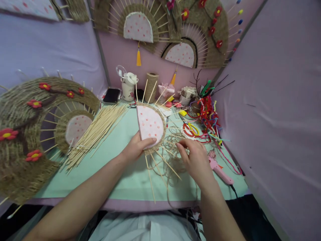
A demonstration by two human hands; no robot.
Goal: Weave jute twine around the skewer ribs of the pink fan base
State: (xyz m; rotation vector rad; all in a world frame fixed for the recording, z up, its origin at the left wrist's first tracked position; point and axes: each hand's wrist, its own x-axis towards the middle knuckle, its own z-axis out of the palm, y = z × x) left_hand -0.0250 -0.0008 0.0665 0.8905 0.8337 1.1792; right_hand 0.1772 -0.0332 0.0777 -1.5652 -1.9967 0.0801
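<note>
The head camera looks down on a mint-green table mat [130, 182], and at its middle stands the half-made fan [150, 124], a pink dotted half-round of fabric with a woven twine rim and bamboo spokes fanning out from it. The left hand [136, 147] holds this fan up on edge by its lower corner, thumb pressed flat on the fabric face and fingers closed behind it. Just right of the fan's lower rim the right hand [197, 160] shows its back to the camera, its fingers curled in narrow with the tips at a strand of the loose jute twine [173, 159]. I cannot tell whether the strand is actually pinched. The twine lies in tangled loops under and to the right of the fan. Left of the fan lies a bundle of bamboo skewers [100, 127], and further left a large finished fan [27, 140] with red flowers. Behind the fan stand a twine spool [151, 86], a white cup [128, 87] and a black phone [111, 95]. Right of the fan lie scissors [192, 129] and a heap of pipe cleaners [209, 113]. A pink glue gun [220, 170] lies just beyond the right hand.
</note>
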